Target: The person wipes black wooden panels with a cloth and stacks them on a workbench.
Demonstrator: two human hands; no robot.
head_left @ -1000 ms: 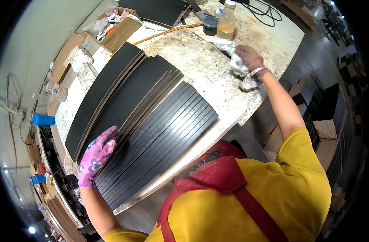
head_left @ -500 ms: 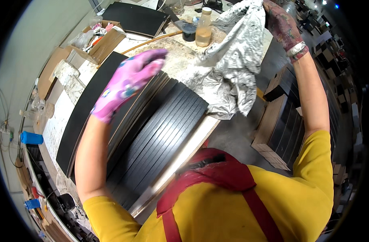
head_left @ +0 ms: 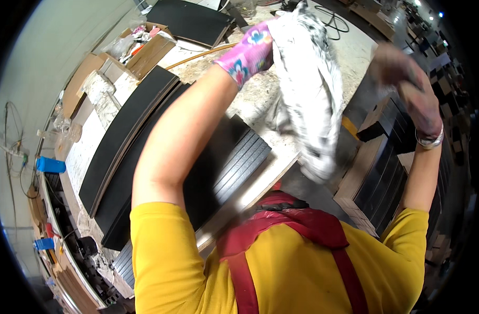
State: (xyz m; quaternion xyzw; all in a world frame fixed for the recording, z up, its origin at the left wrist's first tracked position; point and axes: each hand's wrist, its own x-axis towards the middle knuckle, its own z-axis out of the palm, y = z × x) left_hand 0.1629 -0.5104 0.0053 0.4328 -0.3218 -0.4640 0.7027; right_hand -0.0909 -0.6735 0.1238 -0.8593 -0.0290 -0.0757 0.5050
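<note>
The left hand [head_left: 248, 52], in a pink flowered glove, grips the top of a white rag [head_left: 307, 89] with closed fingers, above the bench [head_left: 349, 47]. The right hand [head_left: 402, 73] is blurred and raised beside the rag; I cannot tell if its fingers are closed. Black panels [head_left: 145, 131] lie at the bench's near edge.

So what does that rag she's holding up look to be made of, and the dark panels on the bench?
The rag looks like soft woven cloth, white with grey smudges: it hangs in loose folds. The dark panels look like rigid board with a matte black face; pale edges suggest wood or fibreboard, though that is unsure.
</note>
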